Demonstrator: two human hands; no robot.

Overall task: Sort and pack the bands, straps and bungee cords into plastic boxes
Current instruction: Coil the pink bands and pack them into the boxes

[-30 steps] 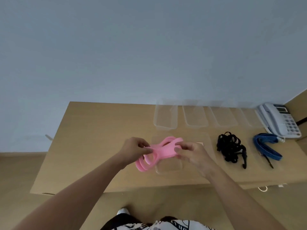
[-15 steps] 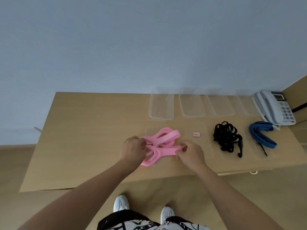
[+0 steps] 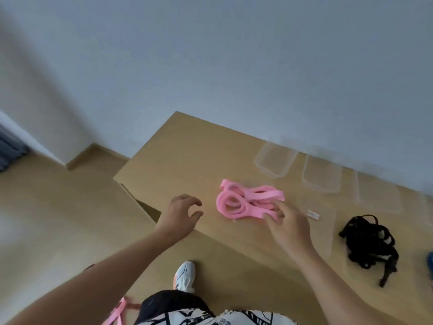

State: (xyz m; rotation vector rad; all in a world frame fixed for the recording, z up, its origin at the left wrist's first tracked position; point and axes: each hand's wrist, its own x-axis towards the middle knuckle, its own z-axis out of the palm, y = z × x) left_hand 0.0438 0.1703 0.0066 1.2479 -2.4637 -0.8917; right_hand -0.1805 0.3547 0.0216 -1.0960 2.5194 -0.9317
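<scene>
left hand loose, holding nothing; right hand fingertips apparently touching pink bands on table.

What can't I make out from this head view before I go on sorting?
- Blue strap: cut off by the right edge; only a sliver shows.
- Pink band on the floor: partly behind the left forearm and cut by the bottom edge.
- Right hand: fingertips overlap the pink bands; contact unclear.
- Clear boxes: far ones fade into blur.
- Small label: too small to read.
</scene>
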